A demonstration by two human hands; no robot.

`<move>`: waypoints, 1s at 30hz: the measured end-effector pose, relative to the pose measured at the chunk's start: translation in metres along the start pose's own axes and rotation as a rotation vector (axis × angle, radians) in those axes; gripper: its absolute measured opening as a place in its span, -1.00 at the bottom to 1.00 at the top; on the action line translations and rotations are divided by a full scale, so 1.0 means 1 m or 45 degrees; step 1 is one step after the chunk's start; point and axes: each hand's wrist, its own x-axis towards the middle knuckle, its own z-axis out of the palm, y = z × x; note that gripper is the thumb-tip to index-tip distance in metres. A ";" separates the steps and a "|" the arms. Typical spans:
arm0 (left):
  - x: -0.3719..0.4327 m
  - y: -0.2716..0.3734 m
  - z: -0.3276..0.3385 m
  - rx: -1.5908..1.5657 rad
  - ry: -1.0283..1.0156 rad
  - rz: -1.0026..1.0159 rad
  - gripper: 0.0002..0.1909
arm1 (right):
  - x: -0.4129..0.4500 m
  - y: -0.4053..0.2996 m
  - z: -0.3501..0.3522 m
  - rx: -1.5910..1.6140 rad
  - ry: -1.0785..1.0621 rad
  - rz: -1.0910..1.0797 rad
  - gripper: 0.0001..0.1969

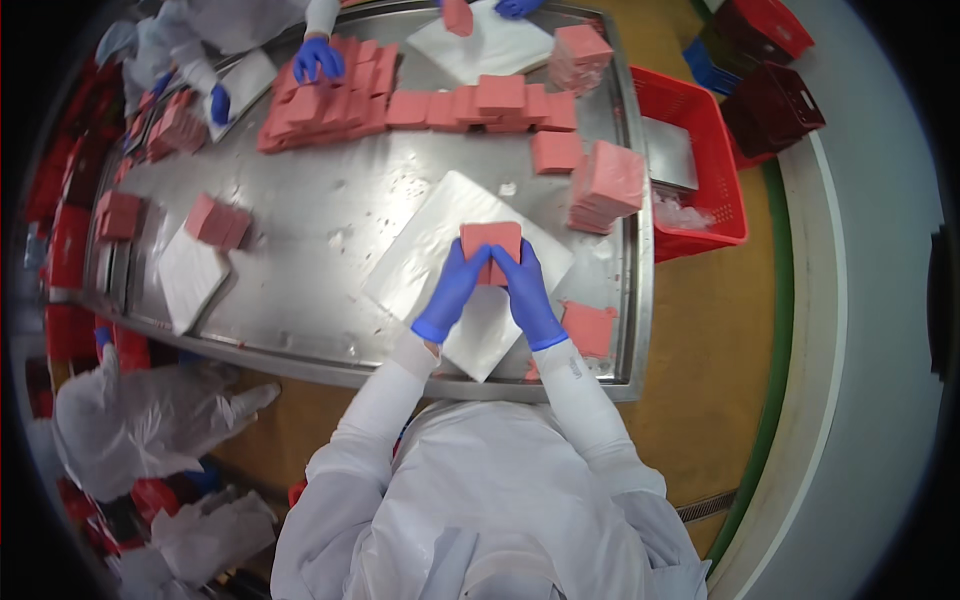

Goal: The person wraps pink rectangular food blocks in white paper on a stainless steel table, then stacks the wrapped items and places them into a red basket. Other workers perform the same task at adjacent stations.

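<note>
Between my two blue-gloved hands is a pink block (pixel 491 233), apparently a stack of square slices. My left hand (pixel 455 289) grips its left side and my right hand (pixel 534 296) its right, with both thumbs meeting on the near face. Under them a pile of white wrapping sheets (pixel 420 247) lies cornerwise on the stainless steel table (pixel 300 285). A flat pink slice (pixel 589 328) lies to the right of my right wrist. Farther off on the right stands a stack of pink blocks (pixel 609 180), with a single block (pixel 556 152) beside it.
Across the table runs a row of pink blocks (pixel 450 109) joined to a large pile (pixel 360 82). A co-worker's gloved hand (pixel 319 60) rests over that pile. More white sheets (pixel 191 274) lie at left. Outside the raised table rim stands a red crate (pixel 709 142) holding metal trays and plastic.
</note>
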 end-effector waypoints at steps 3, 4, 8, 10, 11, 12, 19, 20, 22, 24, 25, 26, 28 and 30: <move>-0.053 -0.018 -0.026 0.454 0.026 -0.013 -0.62 | -0.021 -0.020 0.032 0.271 -0.110 0.121 -0.55; -0.071 -0.024 -0.035 0.655 -0.015 -0.034 -0.64 | -0.030 -0.055 0.054 0.132 -0.233 -0.129 -0.58; -0.114 -0.052 -0.052 1.624 -0.283 0.597 -0.75 | -0.058 -0.141 0.105 0.023 -0.381 -0.546 -0.55; -0.109 -0.057 -0.055 1.542 -0.235 0.659 -0.76 | -0.050 -0.123 0.098 -0.153 -0.331 -0.620 -0.53; -0.108 -0.052 -0.052 1.595 -0.317 0.697 -0.77 | -0.038 -0.088 0.080 -0.240 -0.294 -0.592 -0.51; -0.106 -0.047 -0.052 1.648 -0.385 0.726 -0.77 | -0.027 -0.055 0.057 -0.416 -0.302 -0.390 -0.49; -0.069 -0.028 -0.061 0.672 0.144 0.288 -0.76 | -0.083 0.031 -0.029 -1.685 -0.532 -0.652 -0.42; -0.077 -0.023 -0.060 0.885 -0.056 0.304 -0.69 | -0.077 0.036 -0.038 -1.809 -0.677 -0.631 -0.56; -0.085 -0.025 -0.068 1.583 -0.568 0.562 -0.62 | -0.067 0.036 -0.048 -1.363 -0.626 -0.580 -0.84; -0.064 -0.035 -0.067 1.768 -0.514 0.603 -0.76 | -0.054 0.031 -0.061 -1.153 -0.464 -0.719 -0.89; -0.051 -0.034 -0.065 1.765 -0.401 0.569 -0.84 | -0.051 0.023 -0.058 -1.089 -0.241 -0.678 -0.87; -0.025 -0.036 -0.071 1.469 -0.081 0.632 -0.87 | -0.046 0.017 -0.055 -1.019 -0.032 -0.685 -0.84; 0.025 -0.038 -0.105 1.264 0.422 0.595 -0.87 | -0.037 0.003 -0.041 -1.091 0.153 -0.750 -0.82; 0.049 -0.023 -0.094 1.424 0.623 0.547 -0.80 | -0.028 0.003 -0.047 -1.234 -0.082 -0.756 -0.77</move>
